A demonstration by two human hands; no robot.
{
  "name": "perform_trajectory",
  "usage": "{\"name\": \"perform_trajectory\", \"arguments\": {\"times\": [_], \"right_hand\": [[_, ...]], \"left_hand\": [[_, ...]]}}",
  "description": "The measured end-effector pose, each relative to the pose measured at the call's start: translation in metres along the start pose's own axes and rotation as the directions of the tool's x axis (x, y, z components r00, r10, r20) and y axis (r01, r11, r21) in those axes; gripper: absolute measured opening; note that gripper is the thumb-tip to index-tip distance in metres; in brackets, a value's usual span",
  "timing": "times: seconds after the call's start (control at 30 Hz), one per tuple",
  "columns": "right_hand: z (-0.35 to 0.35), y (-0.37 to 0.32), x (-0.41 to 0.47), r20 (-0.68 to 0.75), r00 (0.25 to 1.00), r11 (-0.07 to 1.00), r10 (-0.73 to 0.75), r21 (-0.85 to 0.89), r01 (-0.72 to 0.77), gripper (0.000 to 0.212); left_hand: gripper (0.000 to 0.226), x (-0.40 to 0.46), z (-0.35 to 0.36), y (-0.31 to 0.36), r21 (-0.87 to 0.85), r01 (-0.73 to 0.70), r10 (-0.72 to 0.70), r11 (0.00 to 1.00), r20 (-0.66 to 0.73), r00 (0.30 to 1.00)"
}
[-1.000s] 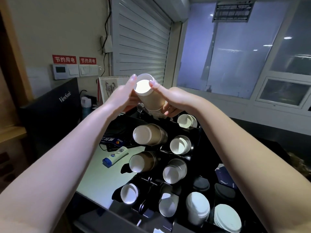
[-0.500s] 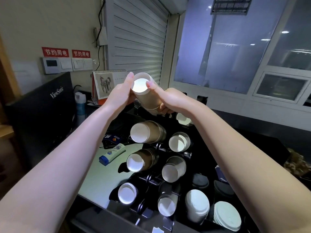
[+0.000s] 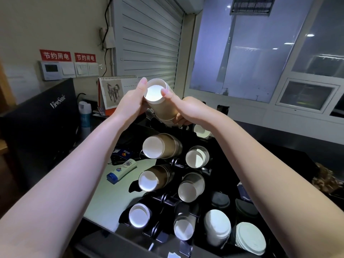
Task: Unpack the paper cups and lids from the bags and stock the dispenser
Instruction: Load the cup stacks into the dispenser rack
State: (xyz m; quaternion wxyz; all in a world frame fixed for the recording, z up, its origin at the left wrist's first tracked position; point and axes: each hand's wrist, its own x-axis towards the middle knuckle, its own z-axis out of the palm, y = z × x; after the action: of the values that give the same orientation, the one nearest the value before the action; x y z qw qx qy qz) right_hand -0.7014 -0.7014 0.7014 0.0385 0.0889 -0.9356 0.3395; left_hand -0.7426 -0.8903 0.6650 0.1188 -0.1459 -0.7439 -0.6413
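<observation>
Head view. Hands together above the far end of the dispenser [image 3: 167,237], both on one stack of brown paper cups [image 3: 163,108], open mouth tilted toward the camera. Left hand [image 3: 133,104] curled around the stack's left side, thumb tip on the rim. Right hand [image 3: 188,111] wrapped around the lower end, thumb stretched up to the rim at its right edge.

Black rack below, filled row by row: large brown stack [image 3: 161,148] in the upper left slot, second brown stack [image 3: 155,178] just under it, shorter one [image 3: 139,215] at the near left corner. Three smaller stacks [image 3: 190,185] down the middle column, another cup [image 3: 202,132] half hidden behind the right wrist. White lids [image 3: 250,239] and dark lids [image 3: 220,201] in the right-hand compartments.

On the desk [image 3: 109,200] left of the rack, white tube with blue cap [image 3: 122,168].

Versus half a second earlier: grip unchanged, stack at much the same height and tilt.
</observation>
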Motion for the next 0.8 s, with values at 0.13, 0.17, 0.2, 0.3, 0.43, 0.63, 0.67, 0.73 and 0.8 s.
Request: {"name": "perform_trajectory", "arguments": {"times": [0.13,0.17,0.2,0.3,0.43,0.63,0.67,0.73,0.8], "right_hand": [[-0.001,-0.004,0.001,0.007,1.0,1.0,-0.006,-0.006,0.006,0.109],[0.0,-0.004,0.001,0.007,1.0,1.0,-0.007,-0.008,0.007,0.108],[0.0,-0.004,0.002,0.006,1.0,1.0,-0.008,-0.01,0.008,0.106],[0.002,-0.002,0.002,0.002,1.0,1.0,-0.002,-0.021,0.002,0.102],[0.002,0.0,0.001,0.003,1.0,1.0,0.001,-0.026,-0.001,0.104],[0.0,0.002,-0.001,-0.014,1.0,0.999,0.002,-0.036,-0.003,0.112],[-0.001,0.001,-0.001,-0.019,1.0,0.999,0.001,-0.032,-0.001,0.115],[-0.002,0.001,0.0,-0.031,1.0,1.0,0.006,-0.02,-0.006,0.115],[0.0,0.005,0.002,-0.028,1.0,1.0,0.012,-0.01,-0.012,0.11]], "left_hand": [[0.092,0.002,-0.003,-0.001,0.01,-0.02,0.02,1.0,-0.037,0.999],[0.096,0.002,-0.004,-0.001,0.015,-0.013,0.014,1.0,-0.038,0.999],[0.1,0.001,-0.004,0.0,0.022,-0.004,0.005,1.0,-0.035,0.999],[0.092,-0.002,-0.002,-0.002,0.012,0.001,-0.001,1.0,-0.013,1.0],[0.084,-0.005,0.001,-0.001,0.008,-0.003,0.003,1.0,-0.019,1.0],[0.1,0.001,-0.002,-0.002,0.057,0.017,-0.016,0.998,-0.014,1.0],[0.096,0.003,-0.002,-0.001,0.061,0.013,-0.012,0.998,-0.011,1.0],[0.092,0.006,-0.002,-0.002,0.066,0.022,-0.022,0.998,-0.005,1.0],[0.107,0.011,0.0,-0.006,0.078,0.06,-0.058,0.995,-0.021,0.998]]}}
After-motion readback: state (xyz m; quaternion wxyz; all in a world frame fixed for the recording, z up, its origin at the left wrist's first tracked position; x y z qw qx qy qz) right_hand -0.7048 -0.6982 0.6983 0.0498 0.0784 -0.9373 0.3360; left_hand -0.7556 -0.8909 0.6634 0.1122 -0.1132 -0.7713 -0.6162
